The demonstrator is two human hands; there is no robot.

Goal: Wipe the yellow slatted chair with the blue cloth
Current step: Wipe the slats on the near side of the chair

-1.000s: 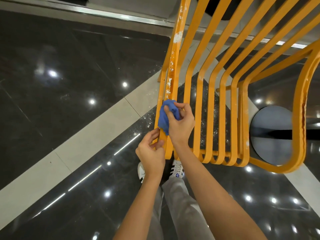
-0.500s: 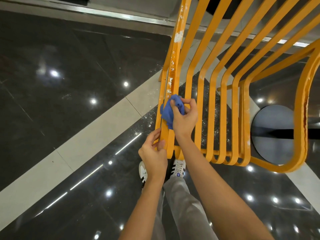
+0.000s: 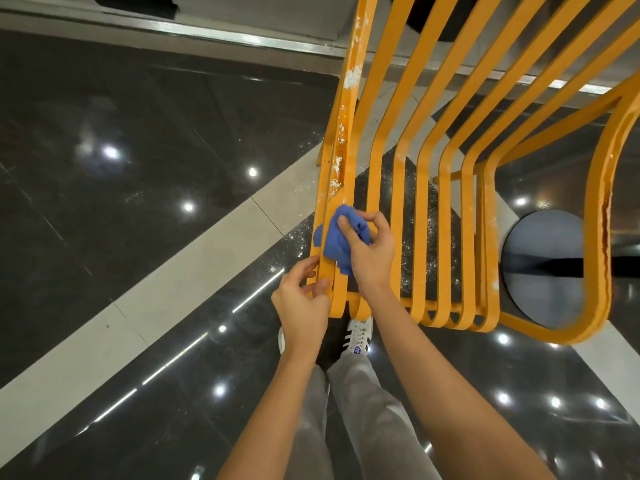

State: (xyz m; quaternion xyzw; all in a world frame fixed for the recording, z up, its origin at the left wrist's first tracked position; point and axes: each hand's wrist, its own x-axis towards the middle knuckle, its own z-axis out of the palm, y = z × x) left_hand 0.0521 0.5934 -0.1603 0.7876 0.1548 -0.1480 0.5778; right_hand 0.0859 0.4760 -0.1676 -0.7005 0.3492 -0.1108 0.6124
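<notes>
Sliding blue cloth further up chair slat, right hand gripping

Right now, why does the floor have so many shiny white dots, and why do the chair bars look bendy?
Head view: the dots are lamp glare on the glossy floor; the wide lens curves the chair bars; everything looks sharp.

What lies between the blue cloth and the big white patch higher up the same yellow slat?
In the head view: bare yellow slat dotted with smaller white flecks, from blue cloth to large white patch.
</notes>
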